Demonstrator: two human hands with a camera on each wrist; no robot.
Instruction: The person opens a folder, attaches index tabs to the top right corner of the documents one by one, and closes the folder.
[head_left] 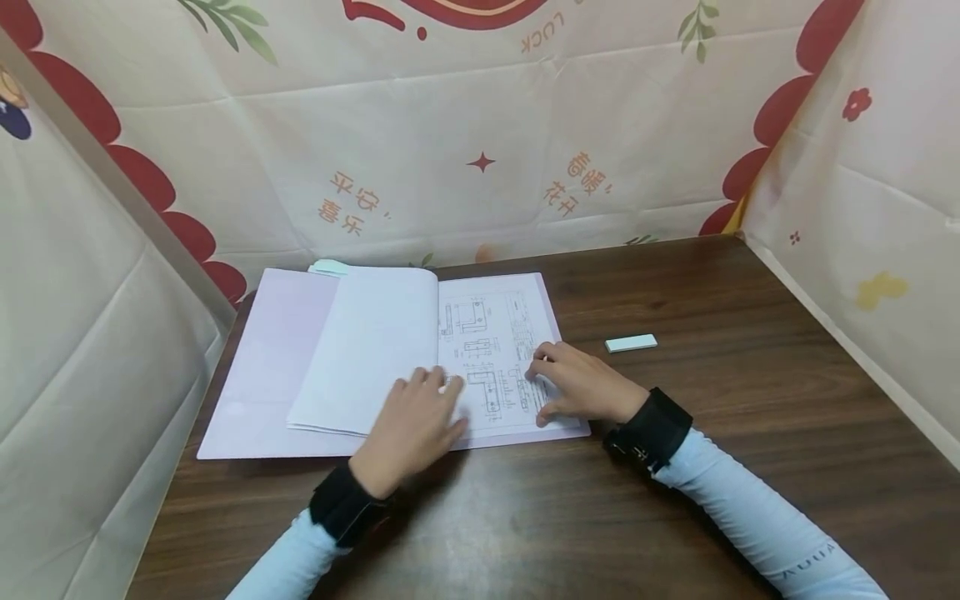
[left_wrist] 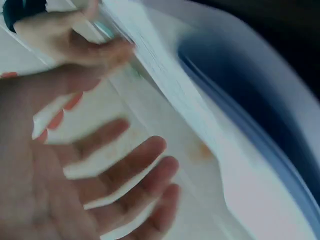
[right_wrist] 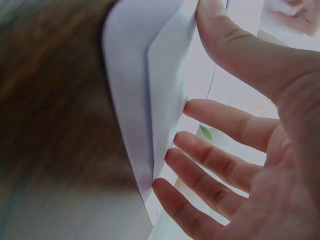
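Observation:
A lilac folder (head_left: 258, 383) lies spread on the table, holding white sheets. Turned sheets (head_left: 378, 333) with a blank upper side lie over its left cover. The right-hand sheet (head_left: 498, 333) carries technical line drawings. My left hand (head_left: 412, 429) is over the lower middle of the sheets, fingers spread and nothing in its grasp; the left wrist view shows the fingers apart. My right hand (head_left: 585, 383) is at the right edge of the drawing sheet. In the right wrist view its slightly bent fingertips (right_wrist: 175, 137) meet the paper, with the thumb apart from the fingers.
A small pale bar (head_left: 630, 342) lies on the brown wooden table (head_left: 675, 292), right of the folder. Something pale green (head_left: 330, 267) pokes out behind the folder's top edge. Printed cloth (head_left: 450, 117) hangs at the back and on both sides.

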